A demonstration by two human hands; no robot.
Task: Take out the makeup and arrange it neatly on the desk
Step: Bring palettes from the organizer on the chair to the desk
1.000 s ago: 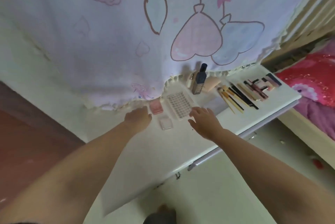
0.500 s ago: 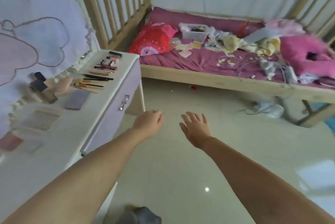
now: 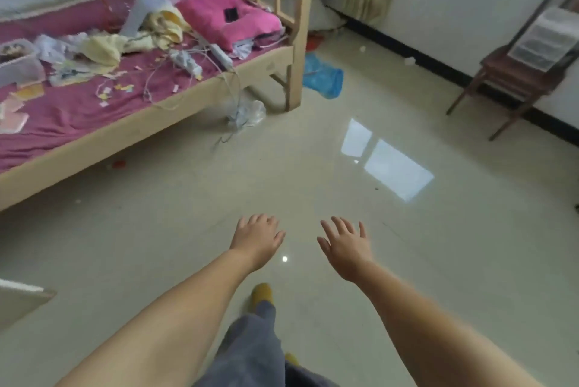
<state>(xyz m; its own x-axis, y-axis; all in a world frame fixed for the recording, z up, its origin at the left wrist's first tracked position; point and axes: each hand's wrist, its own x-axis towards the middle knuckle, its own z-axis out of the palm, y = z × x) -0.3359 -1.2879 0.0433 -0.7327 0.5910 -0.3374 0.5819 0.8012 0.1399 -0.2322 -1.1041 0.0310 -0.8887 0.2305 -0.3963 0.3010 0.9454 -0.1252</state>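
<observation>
My left hand (image 3: 257, 238) and my right hand (image 3: 344, 245) hang in the air over the bare tiled floor, palms down, fingers spread and relaxed, holding nothing. Only a white corner of the desk (image 3: 22, 292) shows at the left edge. The makeup laid out on the desk is out of view. A clear plastic box (image 3: 18, 62) sits on the bed at the far left.
A wooden bed (image 3: 150, 114) with a purple sheet, pink pillow (image 3: 228, 15), cloths and cables fills the upper left. A blue bag (image 3: 324, 76) lies by the bedpost. A dark wooden chair (image 3: 513, 79) with a drawer unit stands right. My leg and yellow slipper (image 3: 261, 292) are below.
The view has swung right, away from the desk and its makeup toward the bed and floor. Both hands left the desk and now hover empty over the floor.
</observation>
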